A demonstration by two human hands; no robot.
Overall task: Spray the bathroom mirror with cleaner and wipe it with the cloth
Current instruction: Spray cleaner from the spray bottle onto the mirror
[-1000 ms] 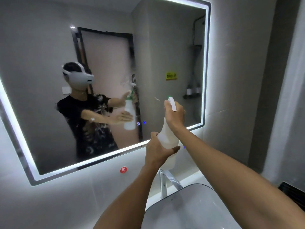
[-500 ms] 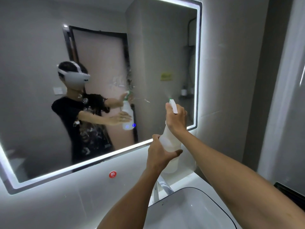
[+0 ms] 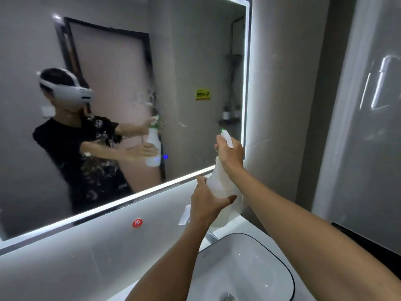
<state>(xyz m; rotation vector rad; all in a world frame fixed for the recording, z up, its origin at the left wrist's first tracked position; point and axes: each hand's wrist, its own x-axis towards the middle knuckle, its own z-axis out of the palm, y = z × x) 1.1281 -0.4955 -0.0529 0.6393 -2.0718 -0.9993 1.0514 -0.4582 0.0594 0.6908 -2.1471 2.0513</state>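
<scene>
Head view: right hand (image 3: 231,156) grips the spray bottle (image 3: 219,187) at its trigger neck; left hand (image 3: 206,204) cups the body, before the mirror (image 3: 184,61). Bottle likely light, smooth plastic; no cloth visible.

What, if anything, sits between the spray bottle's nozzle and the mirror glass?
Nothing visible. The right hand grips the trigger head of the spray bottle, the left hand steadies its body, and open air separates the nozzle from the mirror.

White spray bottle (image 3: 219,187) — green nozzle tip
</scene>
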